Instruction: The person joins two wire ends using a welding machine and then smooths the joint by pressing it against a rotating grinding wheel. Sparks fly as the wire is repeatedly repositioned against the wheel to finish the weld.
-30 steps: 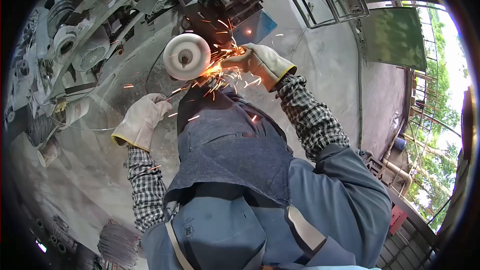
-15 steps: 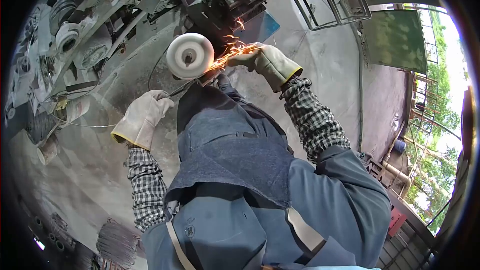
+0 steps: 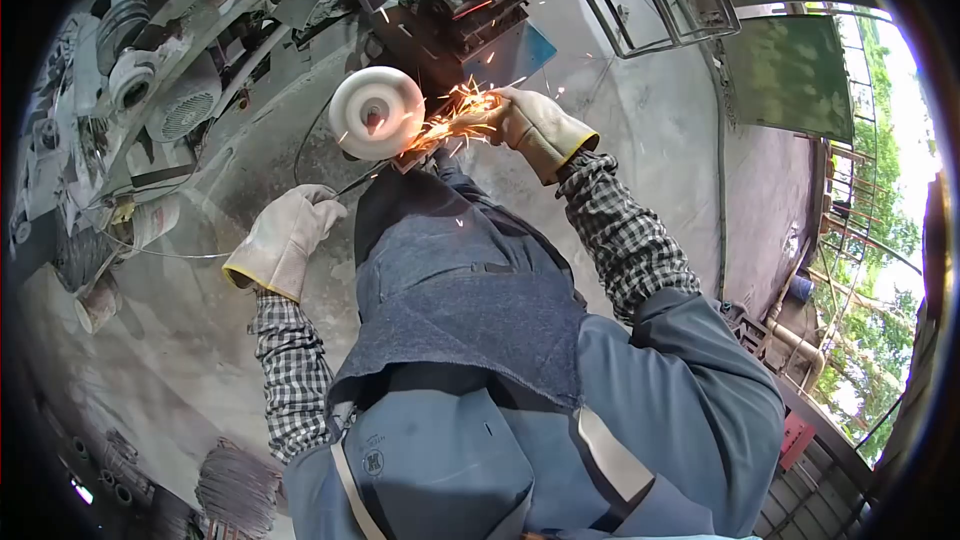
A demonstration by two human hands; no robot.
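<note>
A round white grinding wheel (image 3: pixel 377 112) stands at the upper middle, with orange sparks (image 3: pixel 450 120) flying from its lower right edge. My left hand (image 3: pixel 287 235), in a pale work glove with yellow trim, is closed on a thin dark rod (image 3: pixel 362 178) that runs up to the wheel's lower edge. On the other side of the sparks is my right hand (image 3: pixel 535 130), gloved too, with its fingers curled towards the wheel. Sparks cover its fingertips, and what it holds there cannot be made out. A denim apron (image 3: pixel 470 310) lies over my lap.
Dark machinery (image 3: pixel 440 0) stands behind the wheel, with a blue panel (image 3: pixel 525 50) beside it. A metal frame (image 3: pixel 665 15) bears coiled wire at the top right. Motors and scrap (image 3: pixel 185 105) fill the upper left. A wire bundle (image 3: pixel 237 485) lies at the lower left.
The sparks have spread wider and brighter around the fingertips of my right hand, which has shifted slightly. My left hand stays almost where it was.
</note>
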